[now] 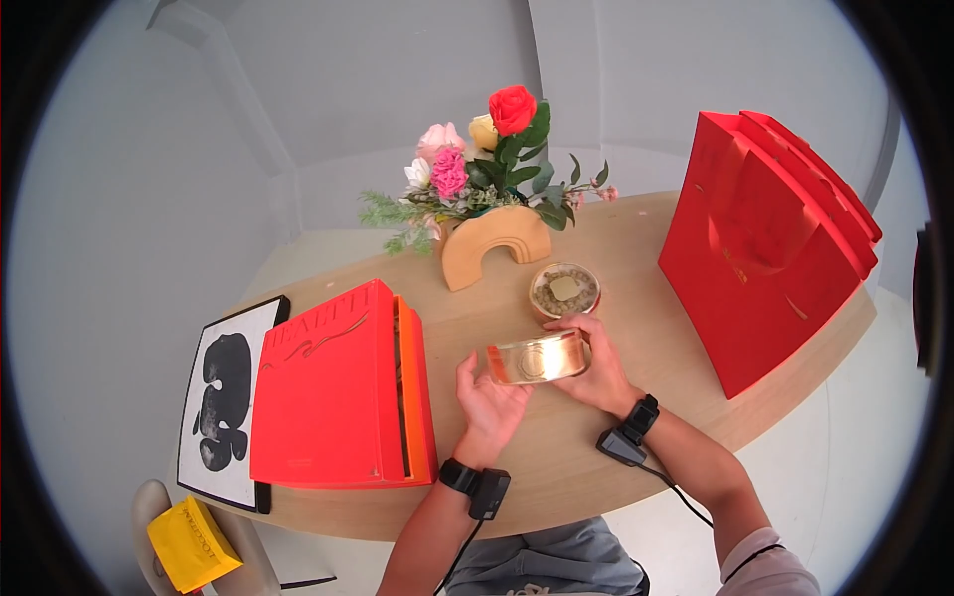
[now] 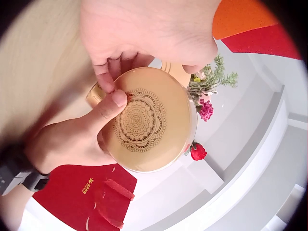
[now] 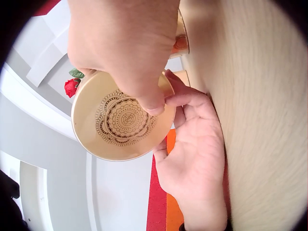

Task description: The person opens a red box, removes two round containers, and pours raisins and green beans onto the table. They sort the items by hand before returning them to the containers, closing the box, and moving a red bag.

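Observation:
In the head view, a round gold tin (image 1: 540, 359) with a shiny side is held up over the table, in front of the chest. My right hand (image 1: 596, 372) grips it at the right, its thumb across the flat face with an embossed mandala (image 3: 126, 120). Palm up, my left hand (image 1: 494, 405) lies at the lower left of the tin, fingers by its edge and thumb out. Just beyond, a second round tin (image 1: 564, 291) stands on the table, with brownish pieces and a pale square label showing at its top.
A big red box (image 1: 323, 392) lies at left, overlapping a framed black-and-white picture (image 1: 221, 397). Behind stands a flower arrangement (image 1: 477, 164) in a wooden arch vase (image 1: 494, 241). A tall red paper bag (image 1: 760, 248) stands at right. A yellow pouch (image 1: 192, 546) lies on a chair.

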A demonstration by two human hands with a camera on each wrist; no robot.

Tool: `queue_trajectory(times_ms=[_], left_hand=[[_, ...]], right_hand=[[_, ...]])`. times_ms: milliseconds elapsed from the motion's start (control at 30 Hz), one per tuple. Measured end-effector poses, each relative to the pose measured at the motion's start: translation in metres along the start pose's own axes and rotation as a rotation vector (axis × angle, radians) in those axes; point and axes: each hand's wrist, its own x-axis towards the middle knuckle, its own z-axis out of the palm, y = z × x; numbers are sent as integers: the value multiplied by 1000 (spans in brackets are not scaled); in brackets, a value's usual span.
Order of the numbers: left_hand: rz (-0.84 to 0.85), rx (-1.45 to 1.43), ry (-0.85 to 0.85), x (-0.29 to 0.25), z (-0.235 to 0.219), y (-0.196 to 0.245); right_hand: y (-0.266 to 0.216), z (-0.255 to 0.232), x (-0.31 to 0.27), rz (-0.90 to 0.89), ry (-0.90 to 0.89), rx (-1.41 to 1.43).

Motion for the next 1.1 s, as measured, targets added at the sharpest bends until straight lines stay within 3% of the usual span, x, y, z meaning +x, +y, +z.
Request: queue_trajectory(times_ms=[100,267,400,467,667,833,1000,1100], left_hand=[[-3,-10,79,-3,6,1],[-47,52,-45,1,-4,5],[-116,76,12,-6,8,4],[-165,65,-118,-5,4,4],[-70,109,23,-1,2,-2],[-84,132,-4,-2,2,0],[-92,21,-50,-4,5,1],[-63,14,30,-6,12,2]], right_hand=[[0,1,-1,1,-7,50],[4,0,-1,-9,-36,78],[-5,-4,0,74,-106,-6],[-7,-4,0,135,-151,-1],[-10,-7,4,-23,-78,-65],[-8,-10,7,-192,-67,-121],[-12,-10,9,-207,-71,-135],[-8,-7,3,-141,-76,-54]])
